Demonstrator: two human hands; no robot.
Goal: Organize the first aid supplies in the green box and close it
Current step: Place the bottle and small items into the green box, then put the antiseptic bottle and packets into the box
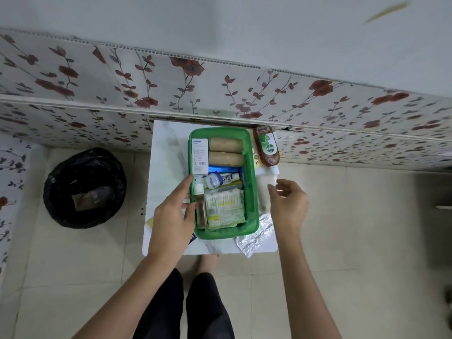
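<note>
1. The white table [168, 152] fills the middle of the frame, set against the floral wall; a black-lined bin [84, 188] stands on the floor at centre left.
2. On the table, at frame centre, sits the green box [253, 192], lid off and already well packed.
3. In its upper part we see two tan bandage rolls [226, 151] lying side by side, with a white carton [199, 156] upright against the left wall.
4. Lower down lie a white tube [221, 179], a pack of cotton buds [223, 199] and a small brown bottle [201, 209] along the left wall.
5. Outside the box, just right of its upper corner, lies a brown antiseptic bottle [266, 146]; a white wad [265, 192] rests against the right wall, and crumpled foil [255, 237] sits at the lower right corner.
6. Our left hand [171, 216] rests on the box's left rim, fingers loosely spread, thumb near the small bottle; we cannot tell whether it grips anything.
7. Our right hand [288, 204] hovers half open and empty, just right of the box.
8. We judge that the loose items come next: steady the box with the left hand, lay the antiseptic bottle flat in a gap, and keep everything below the rim so the lid seats.
</note>
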